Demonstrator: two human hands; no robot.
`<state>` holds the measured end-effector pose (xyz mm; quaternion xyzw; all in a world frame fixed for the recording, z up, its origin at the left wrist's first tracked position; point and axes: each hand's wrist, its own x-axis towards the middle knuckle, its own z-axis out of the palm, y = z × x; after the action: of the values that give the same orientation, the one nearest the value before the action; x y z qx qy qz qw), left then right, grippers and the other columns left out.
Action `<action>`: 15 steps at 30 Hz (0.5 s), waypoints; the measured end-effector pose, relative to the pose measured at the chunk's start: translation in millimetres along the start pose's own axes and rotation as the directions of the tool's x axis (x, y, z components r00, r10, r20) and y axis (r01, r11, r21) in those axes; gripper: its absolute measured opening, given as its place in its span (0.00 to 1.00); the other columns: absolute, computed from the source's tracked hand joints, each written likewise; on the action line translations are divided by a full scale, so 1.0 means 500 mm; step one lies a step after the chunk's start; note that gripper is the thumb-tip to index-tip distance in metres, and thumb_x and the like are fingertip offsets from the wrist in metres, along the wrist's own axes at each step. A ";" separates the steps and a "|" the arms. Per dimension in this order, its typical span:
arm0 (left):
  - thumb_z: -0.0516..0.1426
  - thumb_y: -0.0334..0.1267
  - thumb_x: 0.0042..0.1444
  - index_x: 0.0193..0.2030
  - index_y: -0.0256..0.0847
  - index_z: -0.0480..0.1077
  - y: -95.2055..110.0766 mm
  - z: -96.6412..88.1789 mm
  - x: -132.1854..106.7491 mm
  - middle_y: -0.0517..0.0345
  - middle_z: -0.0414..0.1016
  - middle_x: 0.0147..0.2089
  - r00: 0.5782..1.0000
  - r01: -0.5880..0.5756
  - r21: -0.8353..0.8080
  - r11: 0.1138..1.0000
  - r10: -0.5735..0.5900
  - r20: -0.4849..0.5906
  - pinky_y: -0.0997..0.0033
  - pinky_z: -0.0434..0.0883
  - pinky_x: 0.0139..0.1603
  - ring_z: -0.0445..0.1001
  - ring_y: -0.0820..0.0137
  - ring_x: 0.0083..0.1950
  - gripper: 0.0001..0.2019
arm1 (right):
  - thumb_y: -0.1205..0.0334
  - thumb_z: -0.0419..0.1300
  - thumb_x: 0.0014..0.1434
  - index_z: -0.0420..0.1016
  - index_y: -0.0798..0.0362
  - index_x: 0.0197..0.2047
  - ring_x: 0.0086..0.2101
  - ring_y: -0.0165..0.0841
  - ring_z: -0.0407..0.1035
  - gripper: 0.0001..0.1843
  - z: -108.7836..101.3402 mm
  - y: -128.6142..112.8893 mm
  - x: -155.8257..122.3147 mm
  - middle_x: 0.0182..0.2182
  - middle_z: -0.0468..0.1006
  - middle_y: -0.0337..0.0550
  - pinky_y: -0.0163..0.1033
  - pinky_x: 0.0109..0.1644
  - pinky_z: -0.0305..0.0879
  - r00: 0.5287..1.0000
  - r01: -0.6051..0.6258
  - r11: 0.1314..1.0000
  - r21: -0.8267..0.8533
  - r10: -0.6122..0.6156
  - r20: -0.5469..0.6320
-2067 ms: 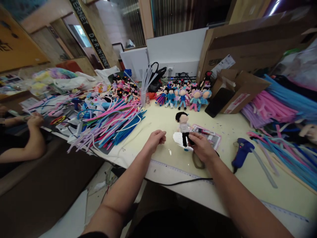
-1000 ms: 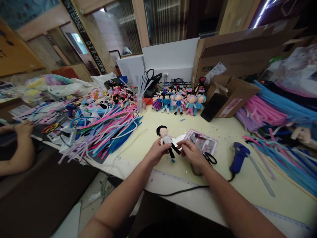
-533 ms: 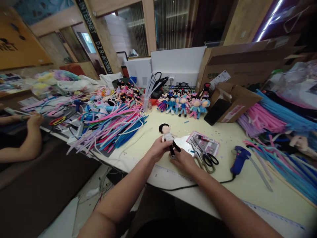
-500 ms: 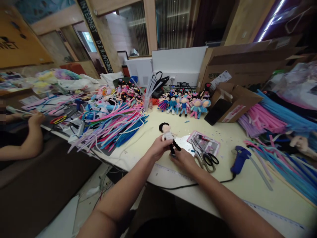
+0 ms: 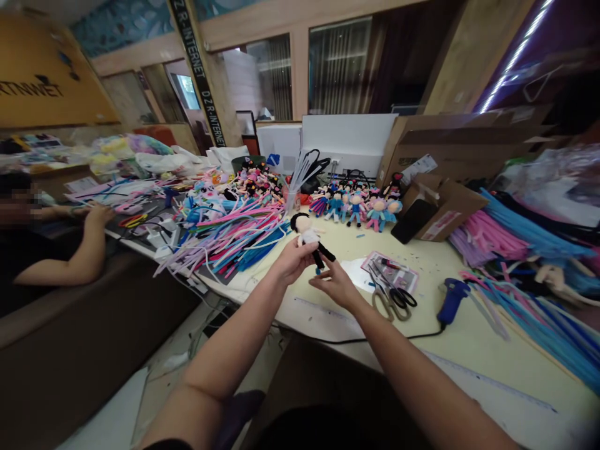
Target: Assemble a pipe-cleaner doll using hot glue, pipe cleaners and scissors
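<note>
Black and white, the doll (image 5: 310, 236) is slanting over the table (image 5: 435, 257), legs pointing toward our right hand (image 5: 335, 282); our left hand (image 5: 291, 261) is clamping its torso, while the right's fingers are standing apart beside its feet, contact unclear.

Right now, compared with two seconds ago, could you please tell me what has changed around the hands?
The black-haired doll has moved left, passing from the right hand to the left hand, which was free and now holds it by the body. The right hand has also moved left, to the doll's legs; its grip there is unclear. The blue glue gun and the dolls at the back stayed put.
</note>
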<state>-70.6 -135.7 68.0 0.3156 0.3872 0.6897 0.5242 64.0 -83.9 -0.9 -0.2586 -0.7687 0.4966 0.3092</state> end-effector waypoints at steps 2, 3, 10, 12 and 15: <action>0.68 0.36 0.37 0.37 0.36 0.66 -0.006 0.006 -0.014 0.60 0.71 0.30 1.000 0.011 -0.008 1.000 -0.011 0.007 0.74 0.69 0.30 0.71 0.74 0.29 0.21 | 0.56 0.59 0.53 0.69 0.50 0.51 0.33 0.30 0.71 0.22 0.025 -0.010 0.000 0.44 0.73 0.44 0.36 0.36 0.68 0.999 -0.030 1.000 0.009 0.030 0.033; 0.68 0.36 0.37 0.37 0.36 0.66 -0.007 0.007 -0.021 0.60 0.71 0.29 1.000 0.015 -0.011 1.000 -0.015 0.005 0.74 0.69 0.30 0.71 0.74 0.29 0.21 | 0.55 0.55 0.56 0.71 0.52 0.47 0.31 0.30 0.70 0.18 0.033 -0.009 -0.005 0.38 0.75 0.43 0.36 0.34 0.68 0.998 -0.051 0.999 -0.005 0.052 0.047; 0.67 0.32 0.38 0.36 0.37 0.67 0.110 -0.033 -0.058 0.61 0.73 0.30 0.985 -0.152 -0.032 0.988 0.149 -0.083 0.76 0.70 0.30 0.72 0.75 0.29 0.18 | 0.55 0.50 0.58 0.76 0.52 0.36 0.24 0.30 0.66 0.15 -0.015 0.037 -0.066 0.20 0.71 0.37 0.36 0.31 0.62 0.994 -0.087 0.962 -0.259 0.101 0.042; 0.65 0.29 0.42 0.38 0.37 0.68 0.190 -0.057 -0.073 0.60 0.74 0.31 0.947 -0.296 -0.027 0.955 0.289 -0.143 0.76 0.71 0.32 0.73 0.74 0.31 0.15 | 0.56 0.51 0.58 0.75 0.51 0.33 0.31 0.34 0.68 0.14 -0.046 0.042 -0.081 0.25 0.75 0.41 0.38 0.37 0.61 0.995 -0.090 0.936 -0.341 0.097 0.005; 0.58 0.28 0.51 0.38 0.36 0.68 0.319 -0.090 -0.111 0.62 0.74 0.30 0.850 -0.485 0.007 0.874 0.474 -0.229 0.78 0.70 0.33 0.72 0.77 0.30 0.07 | 0.54 0.50 0.57 0.73 0.50 0.28 0.34 0.38 0.68 0.15 -0.087 0.037 -0.115 0.29 0.76 0.43 0.41 0.40 0.59 0.993 -0.121 0.897 -0.424 0.107 -0.055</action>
<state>-170.9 -222.7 182.0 0.3091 0.3348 0.8393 0.2966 136.2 -91.0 -16.9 -0.3720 -0.8375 0.3296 0.2272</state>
